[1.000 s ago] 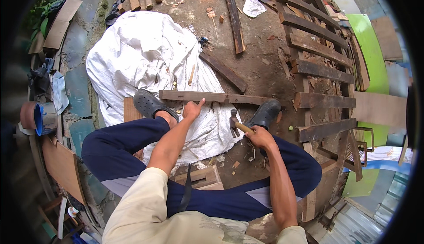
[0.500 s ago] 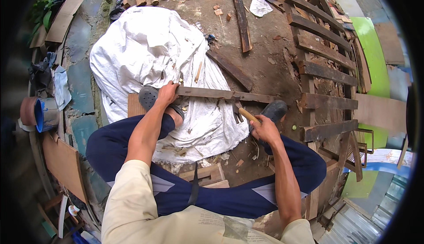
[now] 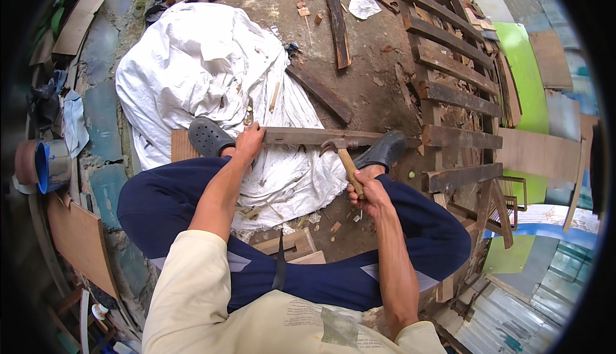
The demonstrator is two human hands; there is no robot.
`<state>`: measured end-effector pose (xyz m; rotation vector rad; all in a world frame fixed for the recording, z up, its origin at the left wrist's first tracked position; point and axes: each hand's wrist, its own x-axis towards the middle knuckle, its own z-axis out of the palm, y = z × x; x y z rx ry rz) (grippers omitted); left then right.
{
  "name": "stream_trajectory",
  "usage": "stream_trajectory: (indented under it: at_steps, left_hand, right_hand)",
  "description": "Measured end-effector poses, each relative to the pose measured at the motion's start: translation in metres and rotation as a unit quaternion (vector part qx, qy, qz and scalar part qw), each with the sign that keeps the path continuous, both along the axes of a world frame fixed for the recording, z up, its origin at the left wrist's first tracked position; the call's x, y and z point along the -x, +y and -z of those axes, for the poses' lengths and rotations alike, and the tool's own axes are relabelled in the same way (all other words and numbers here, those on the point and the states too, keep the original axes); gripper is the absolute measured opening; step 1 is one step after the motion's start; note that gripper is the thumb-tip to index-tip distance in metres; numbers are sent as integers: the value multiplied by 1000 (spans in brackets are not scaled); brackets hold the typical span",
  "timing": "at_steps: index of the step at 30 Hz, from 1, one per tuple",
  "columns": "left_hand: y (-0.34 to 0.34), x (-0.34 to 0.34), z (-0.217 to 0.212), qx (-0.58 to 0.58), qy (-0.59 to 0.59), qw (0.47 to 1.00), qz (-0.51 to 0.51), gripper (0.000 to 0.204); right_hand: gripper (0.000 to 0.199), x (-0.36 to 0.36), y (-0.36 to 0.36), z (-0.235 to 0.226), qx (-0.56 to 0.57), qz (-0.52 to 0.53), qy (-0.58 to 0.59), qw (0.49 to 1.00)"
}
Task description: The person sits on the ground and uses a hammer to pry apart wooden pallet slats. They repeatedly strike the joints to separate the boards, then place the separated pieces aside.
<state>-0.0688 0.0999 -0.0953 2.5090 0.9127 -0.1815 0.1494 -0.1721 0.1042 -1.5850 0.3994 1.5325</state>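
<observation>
My left hand (image 3: 250, 140) is closed around the left end of a long, narrow wooden plank (image 3: 292, 136), which lies crosswise between my feet. The plank's far right part passes behind my right shoe. My right hand (image 3: 370, 193) grips the wooden handle of a claw hammer (image 3: 348, 165). The hammer's rusty head is at the plank, its claw pointing left; whether it touches the wood I cannot tell. Beneath the plank's left half spreads a crumpled white cloth (image 3: 192, 65) strewn with wood bits.
Grey clogs are on my left foot (image 3: 210, 138) and right foot (image 3: 383, 149). At right lies a slatted wooden frame (image 3: 459, 97). Loose dark boards (image 3: 319, 93) rest on the dirt beyond the plank. A bucket with a blue inside (image 3: 52, 166) stands at far left.
My right hand has drawn nearer to me, and the hammer has turned so its head now shows over the plank. My left hand keeps its hold. The whole view has shifted slightly.
</observation>
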Motion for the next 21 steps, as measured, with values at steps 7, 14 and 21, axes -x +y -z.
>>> stream_trajectory:
  at_steps: [7, 14, 21]
  left_hand:
    - [-7, 8, -1, 13, 9, 1000, -10, 46]
    - [9, 14, 10, 30, 27, 999, -5, 57]
    - [23, 4, 6, 42, 32, 998, 19, 69]
  right_hand:
    - [24, 20, 13, 52, 1, -98, -28, 995]
    - [49, 45, 16, 65, 84, -368, -143, 915]
    - [66, 22, 25, 104, 49, -644, -256, 720]
